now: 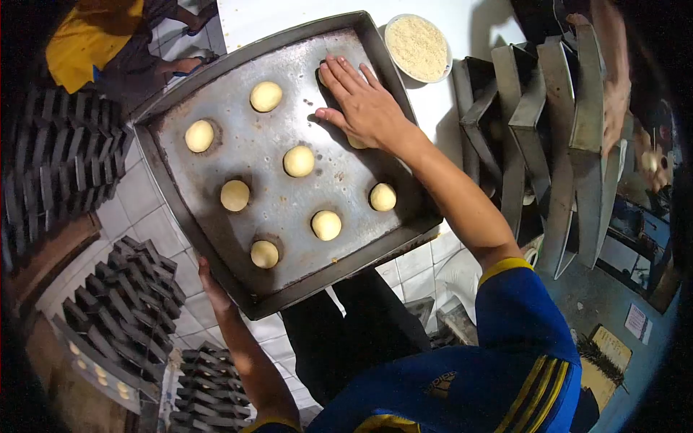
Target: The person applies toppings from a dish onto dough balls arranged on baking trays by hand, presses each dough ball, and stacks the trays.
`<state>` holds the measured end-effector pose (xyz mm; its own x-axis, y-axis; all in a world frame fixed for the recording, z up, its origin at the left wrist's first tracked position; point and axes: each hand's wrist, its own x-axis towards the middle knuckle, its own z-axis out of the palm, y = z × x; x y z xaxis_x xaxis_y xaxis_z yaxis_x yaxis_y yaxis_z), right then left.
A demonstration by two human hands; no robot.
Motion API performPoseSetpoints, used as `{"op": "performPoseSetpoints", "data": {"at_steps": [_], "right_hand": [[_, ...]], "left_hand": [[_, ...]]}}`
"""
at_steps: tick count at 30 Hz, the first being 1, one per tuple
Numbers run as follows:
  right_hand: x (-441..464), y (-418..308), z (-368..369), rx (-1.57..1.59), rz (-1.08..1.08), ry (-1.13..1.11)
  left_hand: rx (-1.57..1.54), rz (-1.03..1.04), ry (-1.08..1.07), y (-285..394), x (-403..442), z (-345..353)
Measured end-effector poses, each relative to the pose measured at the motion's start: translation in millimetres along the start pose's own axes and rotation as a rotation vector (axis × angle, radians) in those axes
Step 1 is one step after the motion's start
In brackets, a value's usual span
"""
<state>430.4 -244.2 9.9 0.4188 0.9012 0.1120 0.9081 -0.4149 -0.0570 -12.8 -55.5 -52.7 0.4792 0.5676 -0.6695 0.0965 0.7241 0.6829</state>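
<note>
A large metal baking tray (238, 166) with raised sides is tilted across the view, its far part over a white table. Several round, pale dough balls lie spaced apart on it, such as one dough ball (299, 161) near the middle. My right hand (364, 105) is over the tray's right side, palm down with fingers spread; the edge of another dough ball (356, 141) peeks out below the palm. What lies under the fingers is hidden. At the tray's near left side, my left hand (215, 289) holds the outer wall, its fingers partly hidden.
A bowl of pale crumbs (417, 48) stands on the white table (289, 13). Stacked metal trays (556, 108) rise at the right, with another person's arm (616, 79) against them. More tray stacks (61, 166) stand left. Another person's legs (166, 68) show at upper left.
</note>
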Motion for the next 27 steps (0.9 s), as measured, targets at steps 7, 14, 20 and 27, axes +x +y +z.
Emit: {"op": "performPoseSetpoints", "data": {"at_steps": [7, 14, 20, 27], "right_hand": [[4, 103, -54, 0.047, 0.364, 0.287], [-1, 142, -51, -0.223, 0.324, 0.086], [3, 160, -45, -0.198, 0.302, 0.008], [-15, 157, -61, 0.674, 0.595, 0.076]], "left_hand": [[0.032, 0.078, -0.075, -8, 13, -23], [0.018, 0.052, -0.086, -7, 10, -19], [-0.046, 0.074, 0.086, 11, -3, 25], [0.067, 0.088, -0.014, 0, 6, -7]]}}
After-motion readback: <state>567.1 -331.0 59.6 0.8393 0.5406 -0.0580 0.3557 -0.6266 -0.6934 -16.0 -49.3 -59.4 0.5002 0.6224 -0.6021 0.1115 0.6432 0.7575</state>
